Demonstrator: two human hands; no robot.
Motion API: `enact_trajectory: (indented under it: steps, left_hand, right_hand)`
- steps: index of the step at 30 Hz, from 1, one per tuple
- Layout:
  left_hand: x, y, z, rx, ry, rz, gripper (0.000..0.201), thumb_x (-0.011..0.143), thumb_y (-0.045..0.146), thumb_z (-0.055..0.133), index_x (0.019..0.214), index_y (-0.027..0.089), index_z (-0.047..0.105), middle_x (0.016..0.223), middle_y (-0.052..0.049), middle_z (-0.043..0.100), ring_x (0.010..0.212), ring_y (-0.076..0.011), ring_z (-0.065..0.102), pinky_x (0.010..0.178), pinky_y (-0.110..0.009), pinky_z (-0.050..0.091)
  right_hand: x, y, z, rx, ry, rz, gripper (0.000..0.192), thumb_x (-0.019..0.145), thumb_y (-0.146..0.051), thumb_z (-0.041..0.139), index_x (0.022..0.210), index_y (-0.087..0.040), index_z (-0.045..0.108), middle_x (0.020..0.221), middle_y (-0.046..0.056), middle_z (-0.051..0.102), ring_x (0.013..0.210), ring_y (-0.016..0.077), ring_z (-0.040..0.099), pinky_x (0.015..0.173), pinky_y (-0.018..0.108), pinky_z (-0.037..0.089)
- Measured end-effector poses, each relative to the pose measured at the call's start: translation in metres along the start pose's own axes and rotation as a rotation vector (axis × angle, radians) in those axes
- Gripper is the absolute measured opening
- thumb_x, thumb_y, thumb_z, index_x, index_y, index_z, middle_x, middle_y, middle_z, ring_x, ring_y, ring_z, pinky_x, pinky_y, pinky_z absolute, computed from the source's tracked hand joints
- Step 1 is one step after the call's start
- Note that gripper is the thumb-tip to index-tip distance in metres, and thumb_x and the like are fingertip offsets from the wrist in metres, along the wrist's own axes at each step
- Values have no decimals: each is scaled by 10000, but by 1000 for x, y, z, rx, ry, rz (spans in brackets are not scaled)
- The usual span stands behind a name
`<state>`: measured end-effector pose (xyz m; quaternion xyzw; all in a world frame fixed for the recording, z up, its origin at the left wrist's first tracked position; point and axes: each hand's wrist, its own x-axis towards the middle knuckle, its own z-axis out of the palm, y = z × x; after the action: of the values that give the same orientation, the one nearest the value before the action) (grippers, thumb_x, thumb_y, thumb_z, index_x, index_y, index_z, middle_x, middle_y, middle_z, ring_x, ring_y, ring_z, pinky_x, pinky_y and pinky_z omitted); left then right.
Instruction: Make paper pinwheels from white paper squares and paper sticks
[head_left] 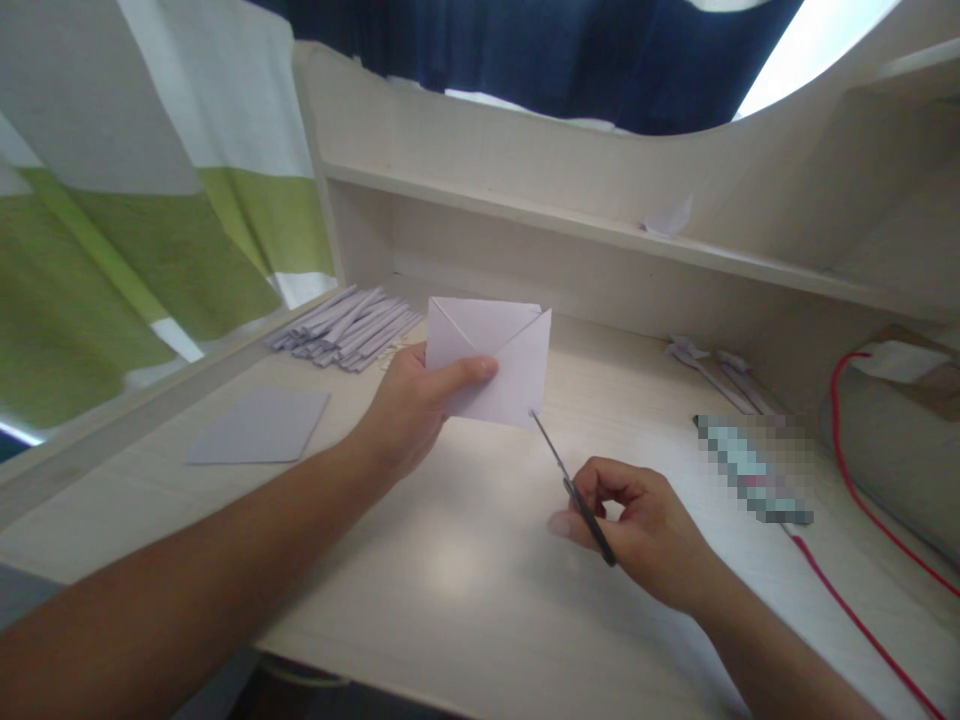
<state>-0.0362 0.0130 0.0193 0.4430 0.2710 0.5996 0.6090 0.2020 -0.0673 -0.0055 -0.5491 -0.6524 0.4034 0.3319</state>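
My left hand [420, 410] grips a folded white paper [517, 370] by its left side, thumb across the front. Two creased flaps form a V at the paper's top, like an envelope. In my right hand [637, 520] is a pair of scissors [576, 495] with dark handles, my fingers around the handles. The blades point up and to the left, and their tip meets the lower right corner of the paper. Whether the blades are apart cannot be made out. A flat white sheet [259, 425] lies on the desk left of my left hand.
Many rolled paper strips [349, 325] are piled at the back left. A pixelated device [754, 470] with a red cable [847, 600] lies at the right, near paper pieces [712, 370]. A shelf [525, 210] with a paper scrap [667, 217] spans the back. Curtains [150, 230] hang at the left.
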Motion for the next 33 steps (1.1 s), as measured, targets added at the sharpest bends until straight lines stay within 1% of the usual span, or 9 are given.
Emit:
enact_trajectory:
  steps: [5, 10, 13, 17, 21, 24, 28, 33]
  left_hand:
    - [0, 0, -1, 0, -22, 1, 362, 719, 294, 908, 1018, 122, 798, 1047, -123, 819, 892, -256, 765, 800, -349, 613]
    - [-1, 1, 0, 3, -7, 4, 382, 706, 304, 917, 1017, 119, 792, 1015, -116, 819, 887, -253, 764, 795, -338, 604]
    - [-2, 2, 1, 0, -17, -5, 393, 697, 300, 912, 1023, 118, 790, 1033, -121, 818, 892, -257, 762, 793, -342, 602]
    - [-2, 3, 2, 12, -4, -2, 390, 696, 321, 914, 1010, 125, 791, 1060, -124, 817, 910, -265, 763, 806, -351, 603]
    - [-1, 2, 1, 14, 1, 6, 391, 692, 318, 918, 1005, 122, 792, 1046, -127, 818, 922, -275, 766, 820, -360, 605]
    - [-1, 1, 0, 13, 1, 8, 395, 693, 314, 922, 1012, 121, 794, 1030, -125, 819, 914, -273, 766, 825, -362, 607]
    - [0, 0, 0, 12, 3, 9, 397, 700, 316, 915, 1022, 119, 791, 1065, -129, 815, 911, -269, 763, 833, -370, 611]
    - [0, 0, 0, 19, 0, 8, 404, 710, 325, 917, 1032, 118, 788, 1044, -126, 815, 893, -258, 763, 817, -357, 613]
  right_hand:
    - [-1, -1, 0, -4, -5, 12, 421, 704, -453, 942, 637, -201, 611, 574, -50, 519, 556, 113, 439, 524, 258, 347]
    - [-1, 0, 0, 2, -6, 10, 408, 714, -443, 939, 649, -199, 618, 580, -52, 529, 564, 111, 441, 537, 259, 357]
    - [-2, 0, -1, -12, -1, 5, 405, 718, -432, 940, 646, -201, 614, 584, -51, 536, 569, 112, 448, 541, 259, 363]
    - [-3, -1, -1, -4, -7, 7, 407, 723, -424, 940, 640, -203, 608, 586, -49, 537, 570, 114, 446, 539, 260, 363]
    - [-2, -1, -1, -1, 3, 5, 412, 717, -436, 943, 634, -204, 612, 579, -48, 525, 564, 116, 443, 531, 262, 356]
    - [-2, -1, 0, -6, 9, 12, 431, 702, -456, 945, 625, -203, 605, 575, -45, 518, 558, 117, 438, 527, 265, 350]
    - [-1, -1, -1, -9, 13, 32, 447, 696, -466, 945, 620, -204, 591, 573, -46, 511, 557, 116, 428, 520, 262, 340]
    - [0, -1, 0, -21, 11, 17, 434, 702, -466, 939, 623, -203, 603, 575, -41, 524, 557, 119, 444, 522, 264, 350]
